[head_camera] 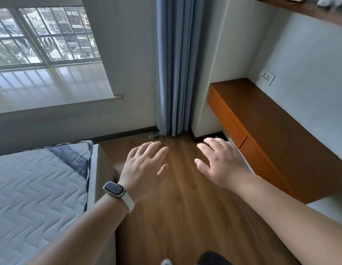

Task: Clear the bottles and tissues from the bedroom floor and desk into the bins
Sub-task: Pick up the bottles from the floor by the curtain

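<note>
My left hand, with a watch on its wrist, and my right hand are both stretched out palm-down over the wooden floor, fingers spread, holding nothing. A small greenish object, perhaps a bottle, lies on the floor by the baseboard at the foot of the blue curtain; it is too small to identify. The brown wall-mounted desk at the right shows a bare top. No tissues or bins are in view.
A bare quilted mattress on its bed frame fills the left. A window with a wide sill is at upper left. The blue curtain hangs in the corner. A wall socket sits above the desk, and a shelf runs at top right.
</note>
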`<control>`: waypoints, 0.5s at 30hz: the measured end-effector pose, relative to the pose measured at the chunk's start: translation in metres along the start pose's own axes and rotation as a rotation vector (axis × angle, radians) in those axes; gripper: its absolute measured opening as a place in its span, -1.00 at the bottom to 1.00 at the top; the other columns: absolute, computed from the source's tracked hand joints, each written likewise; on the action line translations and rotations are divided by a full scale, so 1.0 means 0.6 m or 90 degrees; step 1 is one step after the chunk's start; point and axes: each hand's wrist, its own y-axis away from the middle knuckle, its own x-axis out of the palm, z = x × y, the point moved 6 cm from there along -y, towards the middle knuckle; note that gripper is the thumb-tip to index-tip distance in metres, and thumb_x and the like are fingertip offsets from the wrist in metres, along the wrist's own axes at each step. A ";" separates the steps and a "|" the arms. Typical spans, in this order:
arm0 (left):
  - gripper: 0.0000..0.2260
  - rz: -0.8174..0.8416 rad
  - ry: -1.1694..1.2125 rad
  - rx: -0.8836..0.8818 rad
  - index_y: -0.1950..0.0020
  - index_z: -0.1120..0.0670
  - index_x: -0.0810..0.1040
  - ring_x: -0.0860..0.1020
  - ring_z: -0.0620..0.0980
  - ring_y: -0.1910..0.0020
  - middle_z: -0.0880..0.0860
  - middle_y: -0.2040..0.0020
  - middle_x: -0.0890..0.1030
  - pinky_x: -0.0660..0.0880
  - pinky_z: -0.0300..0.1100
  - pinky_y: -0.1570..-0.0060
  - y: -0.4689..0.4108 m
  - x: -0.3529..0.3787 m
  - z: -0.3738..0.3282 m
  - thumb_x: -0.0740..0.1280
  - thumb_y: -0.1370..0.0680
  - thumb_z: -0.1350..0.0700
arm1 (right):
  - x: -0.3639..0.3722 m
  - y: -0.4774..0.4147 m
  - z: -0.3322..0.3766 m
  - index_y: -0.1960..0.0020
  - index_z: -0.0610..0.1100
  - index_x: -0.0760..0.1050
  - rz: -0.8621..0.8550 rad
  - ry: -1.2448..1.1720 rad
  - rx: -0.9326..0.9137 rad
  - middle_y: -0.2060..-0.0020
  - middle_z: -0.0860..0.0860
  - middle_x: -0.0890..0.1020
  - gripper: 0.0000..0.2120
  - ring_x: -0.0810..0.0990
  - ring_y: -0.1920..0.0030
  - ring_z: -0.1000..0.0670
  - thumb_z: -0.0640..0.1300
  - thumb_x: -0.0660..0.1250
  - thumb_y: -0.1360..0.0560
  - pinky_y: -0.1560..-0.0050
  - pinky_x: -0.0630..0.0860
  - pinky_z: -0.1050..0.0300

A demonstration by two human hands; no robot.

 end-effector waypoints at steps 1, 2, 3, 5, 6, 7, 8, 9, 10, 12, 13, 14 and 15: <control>-0.58 0.003 0.001 0.000 -0.32 0.02 0.51 0.47 0.11 -0.31 0.04 -0.31 0.52 0.42 0.08 -0.23 -0.018 0.008 0.010 0.41 -0.48 -0.04 | 0.006 -0.019 -0.006 -0.25 -0.13 0.51 0.005 -0.005 0.003 -0.20 -0.11 0.55 -0.50 0.50 -0.20 -0.15 0.17 0.09 -0.52 -0.21 0.44 -0.14; -0.58 0.009 0.001 -0.002 -0.31 0.02 0.51 0.47 0.11 -0.31 0.05 -0.31 0.53 0.42 0.08 -0.23 -0.034 0.017 0.018 0.41 -0.47 -0.03 | 0.012 -0.035 -0.013 -0.25 -0.13 0.50 0.008 -0.008 0.005 -0.20 -0.11 0.55 -0.50 0.49 -0.21 -0.15 0.17 0.09 -0.52 -0.22 0.44 -0.14; -0.58 0.016 0.001 -0.003 -0.31 0.02 0.52 0.48 0.11 -0.30 0.05 -0.30 0.53 0.42 0.08 -0.22 -0.050 0.027 0.025 0.42 -0.47 -0.03 | 0.021 -0.050 -0.020 -0.26 -0.12 0.50 0.012 -0.009 0.005 -0.21 -0.10 0.54 -0.50 0.49 -0.22 -0.15 0.17 0.09 -0.52 -0.23 0.43 -0.13; -0.57 0.030 -0.001 0.005 -0.31 0.02 0.52 0.48 0.11 -0.30 0.04 -0.30 0.54 0.42 0.07 -0.22 -0.081 0.047 0.034 0.42 -0.46 -0.04 | 0.041 -0.078 -0.034 -0.26 -0.11 0.49 0.018 -0.009 0.007 -0.22 -0.10 0.54 -0.51 0.48 -0.23 -0.14 0.17 0.09 -0.53 -0.24 0.43 -0.12; -0.57 0.035 -0.002 0.011 -0.31 0.02 0.52 0.48 0.10 -0.30 0.04 -0.30 0.54 0.42 0.06 -0.23 -0.099 0.057 0.039 0.42 -0.47 -0.05 | 0.051 -0.095 -0.043 -0.25 -0.11 0.50 0.018 -0.012 0.010 -0.21 -0.10 0.54 -0.51 0.48 -0.22 -0.14 0.18 0.09 -0.52 -0.23 0.43 -0.11; -0.57 0.040 -0.003 0.014 -0.31 0.02 0.52 0.48 0.10 -0.31 0.04 -0.31 0.54 0.42 0.06 -0.23 -0.118 0.067 0.045 0.41 -0.47 -0.05 | 0.063 -0.114 -0.054 -0.24 -0.11 0.51 0.018 -0.018 0.015 -0.19 -0.10 0.55 -0.51 0.49 -0.21 -0.14 0.17 0.10 -0.51 -0.21 0.43 -0.11; -0.58 0.045 -0.006 0.014 -0.32 0.02 0.52 0.48 0.10 -0.31 0.04 -0.31 0.53 0.42 0.06 -0.23 -0.139 0.078 0.053 0.40 -0.48 -0.05 | 0.075 -0.135 -0.065 -0.22 -0.12 0.52 0.018 -0.025 0.019 -0.17 -0.10 0.56 -0.51 0.50 -0.18 -0.15 0.17 0.11 -0.50 -0.19 0.44 -0.11; -0.58 0.050 -0.009 0.011 -0.32 0.02 0.52 0.48 0.10 -0.31 0.04 -0.31 0.53 0.42 0.07 -0.23 -0.161 0.090 0.063 0.39 -0.49 -0.05 | 0.088 -0.159 -0.077 -0.20 -0.12 0.53 0.018 -0.033 0.023 -0.15 -0.10 0.57 -0.52 0.52 -0.16 -0.15 0.17 0.12 -0.49 -0.17 0.45 -0.11; -0.59 0.057 -0.013 0.007 -0.32 0.02 0.52 0.48 0.11 -0.31 0.04 -0.31 0.53 0.42 0.07 -0.23 -0.183 0.102 0.073 0.36 -0.50 -0.06 | 0.102 -0.185 -0.089 -0.19 -0.12 0.54 0.020 -0.041 0.022 -0.13 -0.10 0.58 -0.51 0.52 -0.14 -0.16 0.18 0.12 -0.48 -0.15 0.45 -0.11; -0.58 0.072 -0.023 -0.004 -0.32 0.03 0.52 0.48 0.11 -0.31 0.04 -0.31 0.53 0.41 0.08 -0.24 -0.231 0.127 0.093 0.29 -0.50 -0.08 | 0.130 -0.239 -0.111 -0.18 -0.13 0.54 0.026 -0.053 0.012 -0.12 -0.10 0.58 -0.51 0.53 -0.12 -0.16 0.18 0.12 -0.48 -0.14 0.46 -0.10; -0.57 0.080 -0.027 -0.010 -0.32 0.03 0.52 0.48 0.11 -0.30 0.05 -0.31 0.53 0.42 0.08 -0.24 -0.256 0.140 0.103 0.26 -0.49 -0.09 | 0.142 -0.267 -0.123 -0.19 -0.13 0.53 0.029 -0.062 0.007 -0.12 -0.10 0.57 -0.51 0.52 -0.13 -0.15 0.18 0.11 -0.49 -0.15 0.46 -0.10; -0.57 0.087 -0.029 -0.015 -0.32 0.03 0.52 0.49 0.11 -0.30 0.05 -0.30 0.54 0.42 0.08 -0.23 -0.283 0.153 0.111 0.24 -0.49 -0.09 | 0.153 -0.296 -0.135 -0.19 -0.13 0.53 0.035 -0.073 0.004 -0.13 -0.10 0.57 -0.51 0.52 -0.13 -0.15 0.18 0.11 -0.49 -0.16 0.45 -0.10; -0.56 0.095 -0.029 -0.019 -0.31 0.04 0.52 0.49 0.11 -0.30 0.05 -0.30 0.54 0.43 0.08 -0.23 -0.312 0.164 0.118 0.22 -0.49 -0.10 | 0.163 -0.326 -0.149 -0.20 -0.13 0.53 0.045 -0.084 0.001 -0.14 -0.10 0.57 -0.50 0.51 -0.14 -0.15 0.18 0.10 -0.49 -0.17 0.45 -0.11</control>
